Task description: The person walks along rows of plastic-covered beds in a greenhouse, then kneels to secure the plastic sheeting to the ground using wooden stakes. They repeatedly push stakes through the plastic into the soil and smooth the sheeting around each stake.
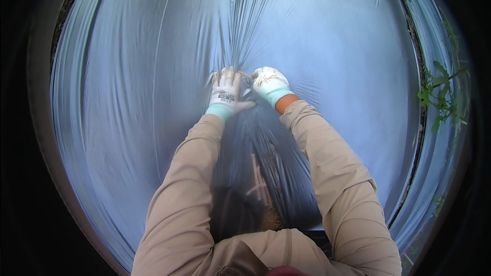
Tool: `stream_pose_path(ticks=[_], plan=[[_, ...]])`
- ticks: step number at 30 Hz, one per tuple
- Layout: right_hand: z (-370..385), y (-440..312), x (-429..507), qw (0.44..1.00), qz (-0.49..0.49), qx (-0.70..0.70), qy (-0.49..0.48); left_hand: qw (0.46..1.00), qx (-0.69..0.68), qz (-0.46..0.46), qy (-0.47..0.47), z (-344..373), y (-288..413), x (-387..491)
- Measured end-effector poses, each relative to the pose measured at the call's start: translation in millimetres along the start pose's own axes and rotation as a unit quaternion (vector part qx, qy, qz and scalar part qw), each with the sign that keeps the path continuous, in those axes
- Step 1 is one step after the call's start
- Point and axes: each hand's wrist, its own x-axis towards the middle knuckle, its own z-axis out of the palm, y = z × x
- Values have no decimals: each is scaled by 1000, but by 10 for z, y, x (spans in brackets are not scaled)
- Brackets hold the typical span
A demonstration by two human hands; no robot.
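Wide plastic mulch film stretches before me, pulled into tight creases that meet between my hands. My left hand, in a white work glove with a mint cuff, presses palm-down on the film, its thumb spread to the right. My right hand, in a similar glove with soiled fingers, is closed around a thin wooden stick. The stick's far end reaches the film beside my left fingertips; whether it pierces the film I cannot tell. Nearer my body lies a bundle of thin sticks, apparently with a white tie around it.
Green leafy plants grow along the right side, where a dark soil gap separates this film from another strip. A brown fibrous patch shows close to my body. Bare soil borders the far left.
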Motion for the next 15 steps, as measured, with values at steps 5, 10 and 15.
stream_pose_path(ticks=[5, 10, 15], plan=[[95, -68, -154, 990, -71, -114, 48, 1000, 13, -1, -6, 21, -11, 13], [288, 86, -26, 996, 2, 50, 71, 1000, 28, 1, 10, 20, 19, 6], [620, 399, 171, 927, 26, 375, -1, 1000, 14, -3, -4, 17, 18, 13]])
